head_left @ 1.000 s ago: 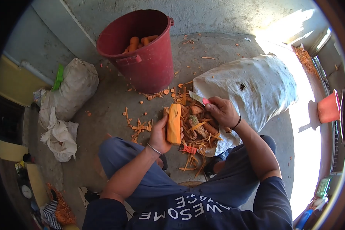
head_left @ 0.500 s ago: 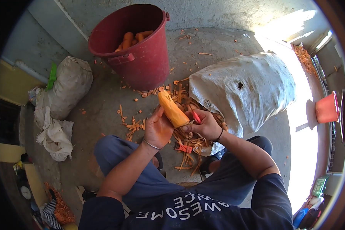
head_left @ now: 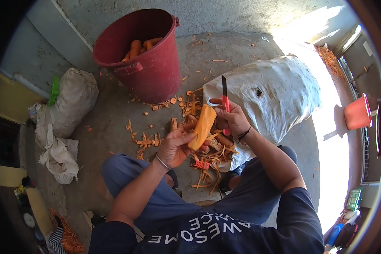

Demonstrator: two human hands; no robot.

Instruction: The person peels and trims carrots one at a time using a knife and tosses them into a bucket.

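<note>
A peeled carrot [head_left: 202, 127] slants between my hands, its thick body pale orange with flat cut facets. My left hand [head_left: 175, 148] is closed round its lower end. The red-handled knife [head_left: 225, 101] is in my right hand [head_left: 236, 120], blade pointing up and away from the carrot. The thumb of that hand lies close against the carrot's upper end. Below both hands, carrot peelings [head_left: 216, 166] are heaped on the floor, with a small red perforated plastic piece [head_left: 202, 164] among them.
A large dark red bucket [head_left: 154, 80] holding several carrots [head_left: 135, 48] stands ahead to the left. To the right lies a full white sack [head_left: 266, 95]. Another sack [head_left: 78, 95] leans at far left, and a small red bucket [head_left: 357, 112] is at far right.
The carrot has turned from leaning left to leaning right. The knife has swung from beside the carrot to blade up, and my left hand has shifted to the carrot's lower end.
</note>
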